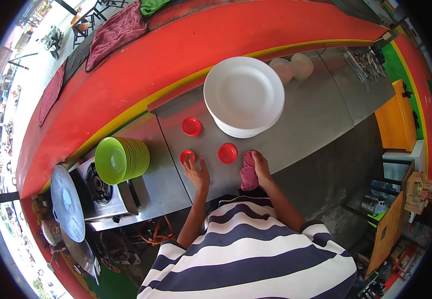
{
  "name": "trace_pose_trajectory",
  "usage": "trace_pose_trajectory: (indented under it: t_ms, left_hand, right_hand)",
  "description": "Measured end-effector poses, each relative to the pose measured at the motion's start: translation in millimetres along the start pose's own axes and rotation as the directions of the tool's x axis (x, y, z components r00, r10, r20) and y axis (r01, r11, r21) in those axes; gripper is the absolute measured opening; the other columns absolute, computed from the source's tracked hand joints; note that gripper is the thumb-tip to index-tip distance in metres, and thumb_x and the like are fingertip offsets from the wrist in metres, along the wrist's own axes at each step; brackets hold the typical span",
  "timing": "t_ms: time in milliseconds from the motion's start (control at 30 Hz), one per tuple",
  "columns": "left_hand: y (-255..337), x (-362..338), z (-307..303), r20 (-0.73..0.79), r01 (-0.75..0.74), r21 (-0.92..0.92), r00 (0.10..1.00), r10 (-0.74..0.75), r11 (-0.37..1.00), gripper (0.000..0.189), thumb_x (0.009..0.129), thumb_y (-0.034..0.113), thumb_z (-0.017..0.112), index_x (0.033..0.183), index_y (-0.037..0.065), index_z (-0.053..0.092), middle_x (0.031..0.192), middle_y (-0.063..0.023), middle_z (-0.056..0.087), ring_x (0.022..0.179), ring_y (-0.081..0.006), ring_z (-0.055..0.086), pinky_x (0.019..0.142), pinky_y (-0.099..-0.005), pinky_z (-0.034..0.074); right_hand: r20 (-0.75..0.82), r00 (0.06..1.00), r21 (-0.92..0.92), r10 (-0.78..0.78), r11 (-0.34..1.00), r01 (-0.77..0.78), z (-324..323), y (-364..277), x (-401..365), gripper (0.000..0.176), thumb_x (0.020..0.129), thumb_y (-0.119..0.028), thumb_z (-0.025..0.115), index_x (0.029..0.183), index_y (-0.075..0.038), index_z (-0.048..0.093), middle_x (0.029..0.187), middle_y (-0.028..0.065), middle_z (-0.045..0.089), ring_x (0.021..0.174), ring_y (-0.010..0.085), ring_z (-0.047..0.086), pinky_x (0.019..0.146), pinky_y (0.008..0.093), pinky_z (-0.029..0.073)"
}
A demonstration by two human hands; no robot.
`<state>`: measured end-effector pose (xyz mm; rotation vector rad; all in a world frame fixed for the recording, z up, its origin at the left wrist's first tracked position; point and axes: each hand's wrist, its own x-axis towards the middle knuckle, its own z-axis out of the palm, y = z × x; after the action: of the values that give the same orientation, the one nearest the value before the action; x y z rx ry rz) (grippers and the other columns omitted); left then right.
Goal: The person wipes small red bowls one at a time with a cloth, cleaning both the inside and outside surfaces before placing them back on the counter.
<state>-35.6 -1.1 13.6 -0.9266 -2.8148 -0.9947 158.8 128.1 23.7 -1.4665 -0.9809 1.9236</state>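
Observation:
My left hand (pixel 196 173) reaches over the steel counter, fingers stretched and thumb held apart. Its fingertips overlap the rim of a small red dish (pixel 185 156). Bunched up in my right hand (pixel 262 168) is a dark pink cloth (pixel 249 174), close to the counter's front edge. Between the two hands lies a second red dish (pixel 227 153), and a third red dish (pixel 192 126) is farther back. Behind them rises a tall stack of white plates (pixel 244 94).
Green bowls (pixel 121 160) stand stacked on the left, beside a gas stove (pixel 101 187) and a large metal lid (pixel 67 202). Two clear containers (pixel 301 67) and a heap of cutlery (pixel 367 66) are at the back right. A red wall (pixel 186 55) borders the counter (pixel 305 124).

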Motion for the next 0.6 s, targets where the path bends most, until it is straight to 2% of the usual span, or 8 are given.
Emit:
trace_pose_trajectory:
  t_ms: [33,100,233,333,433,467,533,600]
  left_hand:
    - [-13.2,2.5,-1.9,-0.026,0.003,0.087,1.0,-0.001,0.996,0.04,0.093,0.02,0.062,0.13,0.008,0.055,0.13,-0.0124,0.056,0.126,-0.0318,0.049,0.097,-0.0447,0.038]
    - [-42.7,3.9,-5.6,0.088,-0.072,0.18,0.994,0.057,0.981,0.039,0.093,0.018,0.062,0.13,0.01,0.056,0.133,-0.0091,0.055,0.126,-0.0287,0.049,0.099,-0.0435,0.036]
    - [-68.5,6.4,-16.5,0.184,-0.227,0.222,0.965,0.188,0.948,0.031,0.093,0.015,0.061,0.124,0.011,0.062,0.13,-0.0055,0.059,0.125,-0.024,0.052,0.102,-0.0419,0.032]
    - [-78.2,11.4,-21.6,0.133,-0.235,-0.088,0.96,0.245,0.968,0.024,0.094,0.013,0.058,0.116,0.01,0.066,0.121,-0.0085,0.065,0.119,-0.0285,0.056,0.097,-0.0414,0.037]
    - [-70.9,19.8,-34.2,-0.088,-0.25,-0.277,0.968,0.235,0.928,0.021,0.097,0.018,0.056,0.112,0.007,0.068,0.103,-0.0112,0.069,0.102,-0.025,0.064,0.086,-0.0366,0.045]
    - [-66.4,19.5,-46.0,0.068,-0.068,-0.312,0.993,0.093,0.948,0.023,0.099,0.021,0.055,0.111,0.005,0.068,0.098,-0.0108,0.069,0.097,-0.022,0.064,0.082,-0.0349,0.046]
    - [-49.0,23.9,-79.2,0.374,0.296,-0.296,0.911,-0.175,0.908,0.03,0.102,0.026,0.053,0.109,0.001,0.067,0.09,-0.0099,0.068,0.087,-0.0162,0.064,0.075,-0.0313,0.049]
    - [-39.8,19.2,-90.6,0.42,0.31,-0.633,0.907,-0.021,0.709,0.036,0.103,0.031,0.051,0.106,-0.002,0.066,0.083,-0.0068,0.066,0.08,-0.0109,0.059,0.071,-0.0285,0.048]
  right_hand:
    - [-0.018,0.999,0.078,0.052,0.996,-0.05,-6.2,3.8,-1.2,0.044,0.096,-0.041,0.06,0.113,0.0,0.063,0.101,0.0071,0.067,0.089,0.0148,0.064,0.081,0.0309,0.053]
    - [-0.035,0.986,0.234,0.163,0.96,-0.151,-15.8,12.5,-8.3,0.043,0.096,-0.04,0.059,0.114,-0.001,0.062,0.098,0.0064,0.067,0.086,0.0159,0.066,0.079,0.0322,0.055]
    - [-0.118,0.983,0.298,0.138,0.949,-0.098,-13.5,15.3,-34.4,0.041,0.096,-0.039,0.058,0.117,-0.003,0.059,0.101,0.007,0.066,0.086,0.0189,0.067,0.08,0.0352,0.056]
    - [-0.134,0.983,0.343,0.123,0.937,-0.07,-12.0,33.8,-42.4,0.042,0.096,-0.038,0.058,0.121,-0.004,0.058,0.107,0.0076,0.066,0.094,0.0196,0.066,0.087,0.0364,0.054]
    - [-0.234,0.972,0.318,0.023,0.947,0.054,-3.0,44.7,-59.4,0.043,0.097,-0.038,0.057,0.119,-0.001,0.059,0.107,0.0075,0.065,0.095,0.0182,0.065,0.088,0.0349,0.053]
    - [-0.241,0.97,0.288,-0.032,0.952,0.103,1.0,44.7,-67.1,0.042,0.097,-0.038,0.056,0.12,-0.003,0.058,0.109,0.0077,0.065,0.097,0.019,0.065,0.09,0.0366,0.053]
    - [-0.183,0.977,0.351,-0.113,0.92,0.172,21.4,29.0,-86.0,0.039,0.098,-0.036,0.055,0.121,-0.004,0.057,0.11,0.008,0.065,0.1,0.0202,0.065,0.093,0.0383,0.052]
    - [-0.076,0.982,0.531,-0.172,0.827,0.186,56.2,-0.4,-122.1,0.037,0.099,-0.033,0.054,0.122,-0.004,0.057,0.108,0.0081,0.065,0.103,0.021,0.064,0.096,0.0385,0.05]
